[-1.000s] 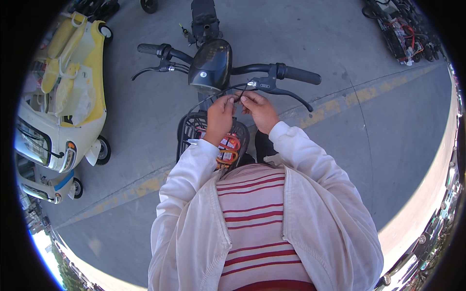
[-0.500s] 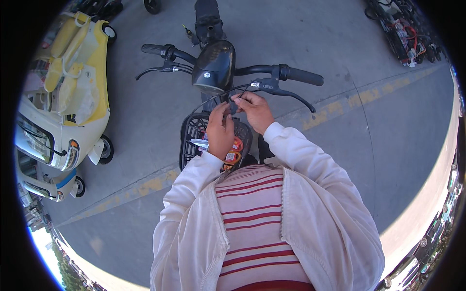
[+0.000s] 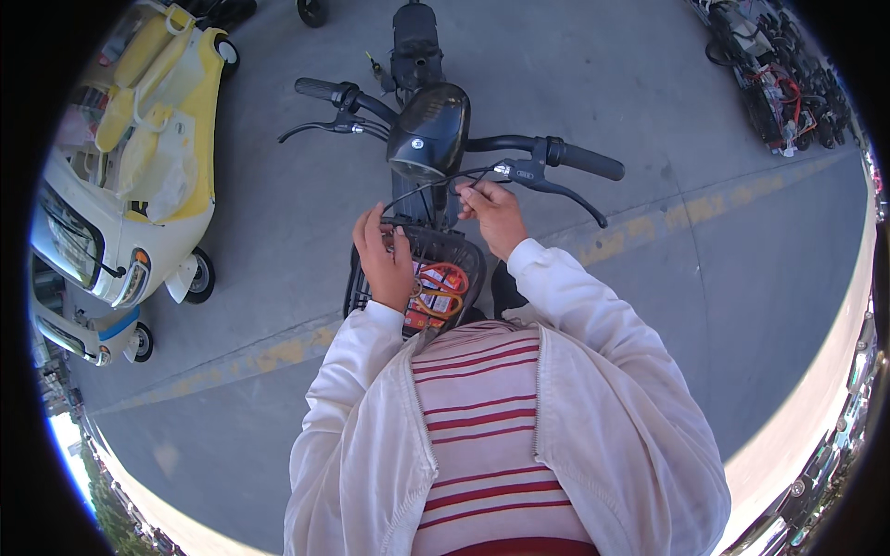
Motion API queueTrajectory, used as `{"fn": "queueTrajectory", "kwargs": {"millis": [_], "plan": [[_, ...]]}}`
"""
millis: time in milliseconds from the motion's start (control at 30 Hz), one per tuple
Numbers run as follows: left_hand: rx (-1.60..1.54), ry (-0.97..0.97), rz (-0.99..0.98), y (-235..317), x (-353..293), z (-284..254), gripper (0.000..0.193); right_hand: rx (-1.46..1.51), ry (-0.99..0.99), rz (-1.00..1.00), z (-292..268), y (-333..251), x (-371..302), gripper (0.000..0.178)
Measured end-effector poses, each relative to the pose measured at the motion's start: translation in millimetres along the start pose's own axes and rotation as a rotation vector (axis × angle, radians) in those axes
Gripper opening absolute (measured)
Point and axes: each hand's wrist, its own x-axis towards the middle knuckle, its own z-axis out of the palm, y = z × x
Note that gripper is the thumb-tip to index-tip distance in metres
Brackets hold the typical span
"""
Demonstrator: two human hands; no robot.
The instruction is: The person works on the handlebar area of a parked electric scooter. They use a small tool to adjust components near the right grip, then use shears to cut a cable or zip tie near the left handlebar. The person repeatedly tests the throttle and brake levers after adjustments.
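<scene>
In front of me stands a two-wheeled electric bike with a dark rounded headlight housing between its handlebars. A thin black cable loops from the brake lever down toward the basket. My right hand pinches this cable with thumb and forefinger just below the lever. My left hand is raised over the left rim of the black basket, its fingers apart and nothing visible in them. Inside the basket lie orange-red packages and an orange looped cord, partly behind my left hand.
A yellow and white three-wheeled vehicle stands at the left, with another white vehicle nearer. Black frames and parts with red wires are piled at the far right. A worn yellow line crosses the grey concrete floor.
My left hand has moved left, away from the right hand and the cable, and its fingers have spread. The right hand stays near the lever. The whole view has shifted slightly.
</scene>
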Motion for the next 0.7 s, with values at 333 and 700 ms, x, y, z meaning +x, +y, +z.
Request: {"fn": "queueTrajectory", "kwargs": {"millis": [333, 700], "plan": [[0.337, -0.155, 0.402, 22.8, 25.2, 8.8, 0.048, -0.224, -0.009, 0.113, -10.7, -19.9, -26.5, 0.028], [0.078, -0.114, 0.362, 7.9, 28.6, -3.7, 0.025, -0.344, -0.031, 0.132, -34.2, -43.1, -55.3, 0.025]]}}
